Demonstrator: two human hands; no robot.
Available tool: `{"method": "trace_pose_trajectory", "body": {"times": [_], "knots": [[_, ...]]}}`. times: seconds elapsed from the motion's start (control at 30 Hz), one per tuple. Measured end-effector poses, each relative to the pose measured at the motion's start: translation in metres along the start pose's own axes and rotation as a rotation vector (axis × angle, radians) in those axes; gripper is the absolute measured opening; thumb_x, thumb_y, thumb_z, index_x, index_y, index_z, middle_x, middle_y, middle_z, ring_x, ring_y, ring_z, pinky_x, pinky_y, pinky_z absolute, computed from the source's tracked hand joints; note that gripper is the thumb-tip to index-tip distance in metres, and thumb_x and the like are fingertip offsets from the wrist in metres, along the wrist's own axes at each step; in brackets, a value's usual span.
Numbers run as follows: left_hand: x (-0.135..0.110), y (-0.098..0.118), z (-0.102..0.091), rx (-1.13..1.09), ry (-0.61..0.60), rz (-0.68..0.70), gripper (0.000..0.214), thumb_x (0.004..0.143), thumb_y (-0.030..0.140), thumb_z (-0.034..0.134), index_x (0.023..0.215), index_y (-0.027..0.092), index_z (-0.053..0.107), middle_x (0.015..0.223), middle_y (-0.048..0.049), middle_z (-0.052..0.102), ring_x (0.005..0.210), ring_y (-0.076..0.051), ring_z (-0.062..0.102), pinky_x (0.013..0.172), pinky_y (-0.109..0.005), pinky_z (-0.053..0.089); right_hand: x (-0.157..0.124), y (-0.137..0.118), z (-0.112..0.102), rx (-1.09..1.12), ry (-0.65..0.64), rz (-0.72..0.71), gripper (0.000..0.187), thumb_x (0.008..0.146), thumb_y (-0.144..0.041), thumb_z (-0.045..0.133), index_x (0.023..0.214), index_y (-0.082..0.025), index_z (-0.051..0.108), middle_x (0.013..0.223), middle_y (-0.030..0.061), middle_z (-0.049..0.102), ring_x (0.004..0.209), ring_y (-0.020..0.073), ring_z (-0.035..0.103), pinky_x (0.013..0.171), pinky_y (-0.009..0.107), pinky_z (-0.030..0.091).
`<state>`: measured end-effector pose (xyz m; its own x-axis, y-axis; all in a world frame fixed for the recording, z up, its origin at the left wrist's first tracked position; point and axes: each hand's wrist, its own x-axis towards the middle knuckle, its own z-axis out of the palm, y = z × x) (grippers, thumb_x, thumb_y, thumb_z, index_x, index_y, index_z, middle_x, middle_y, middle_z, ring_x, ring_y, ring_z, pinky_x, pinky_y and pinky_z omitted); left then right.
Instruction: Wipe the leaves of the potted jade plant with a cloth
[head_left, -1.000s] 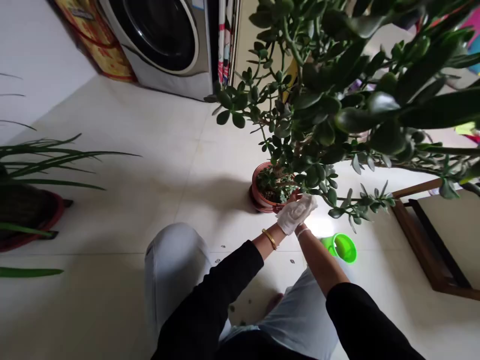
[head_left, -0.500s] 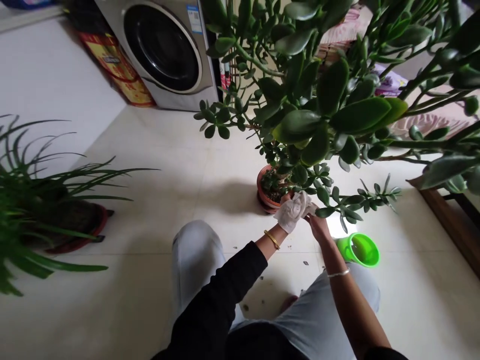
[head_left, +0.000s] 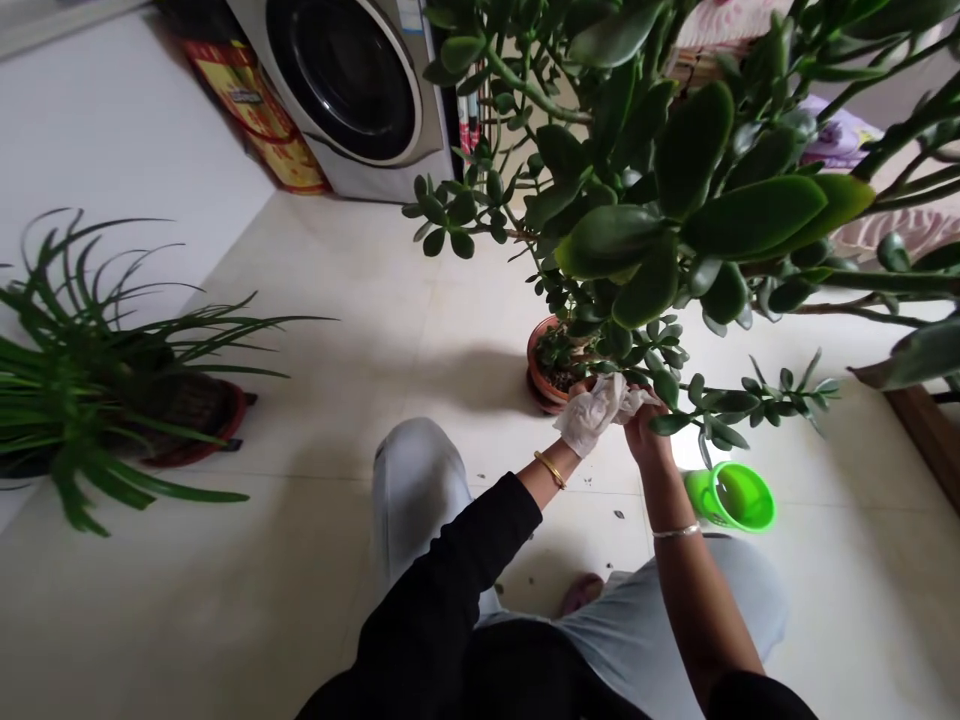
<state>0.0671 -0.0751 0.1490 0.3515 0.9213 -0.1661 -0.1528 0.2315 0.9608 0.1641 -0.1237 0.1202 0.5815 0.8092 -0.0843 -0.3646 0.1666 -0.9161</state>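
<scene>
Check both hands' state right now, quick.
Left hand: closed, holding a crumpled white cloth.
Right hand: closed, gripping the same cloth's end.

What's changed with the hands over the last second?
The bare right hand has moved out from behind the white cloth and now sits at its right edge, touching it. The cloth stays over the left hand beside the terracotta pot; the pot and bright green bucket stayed put.
</scene>
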Motion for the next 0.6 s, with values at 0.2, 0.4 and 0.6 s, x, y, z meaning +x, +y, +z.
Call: {"method": "trace_pose_trajectory", "body": {"times": [0.2, 0.4, 0.6], "knots": [[-0.014, 0.001, -0.008, -0.176, 0.006, -0.109, 0.017, 0.088, 0.017, 0.064, 0.102, 0.019, 0.074, 0.109, -0.0135, 0.078, 0.114, -0.029, 0.075, 0.109, -0.046, 0.061, -0.003, 0.001, 0.004, 0.033, 0.004, 0.068, 0.021, 0.081, -0.041, 0.081, 0.089, -0.025, 0.071, 0.094, -0.0008, 0.077, 0.093, 0.0145, 0.072, 0.087, 0.029, 0.061], [-0.031, -0.005, -0.027, -0.354, 0.014, -0.166, 0.019, 0.084, 0.018, 0.067, 0.1, 0.021, 0.075, 0.103, -0.0136, 0.074, 0.115, -0.028, 0.073, 0.103, -0.043, 0.063, -0.013, 0.005, 0.003, 0.042, 0.002, 0.179, 0.024, 0.078, -0.044, 0.084, 0.091, -0.026, 0.074, 0.09, -0.0019, 0.077, 0.082, 0.0137, 0.07, 0.073, 0.025, 0.059], [-0.034, -0.015, -0.047, -0.501, -0.04, -0.284, 0.028, 0.091, 0.04, 0.059, 0.1, 0.02, 0.076, 0.09, -0.0134, 0.072, 0.105, -0.026, 0.076, 0.098, -0.042, 0.066, -0.04, 0.008, 0.002, 0.059, 0.014, 0.314, 0.037, 0.077, -0.057, 0.084, 0.094, -0.026, 0.075, 0.094, -0.0003, 0.076, 0.077, 0.0149, 0.068, 0.063, 0.027, 0.057]]}}
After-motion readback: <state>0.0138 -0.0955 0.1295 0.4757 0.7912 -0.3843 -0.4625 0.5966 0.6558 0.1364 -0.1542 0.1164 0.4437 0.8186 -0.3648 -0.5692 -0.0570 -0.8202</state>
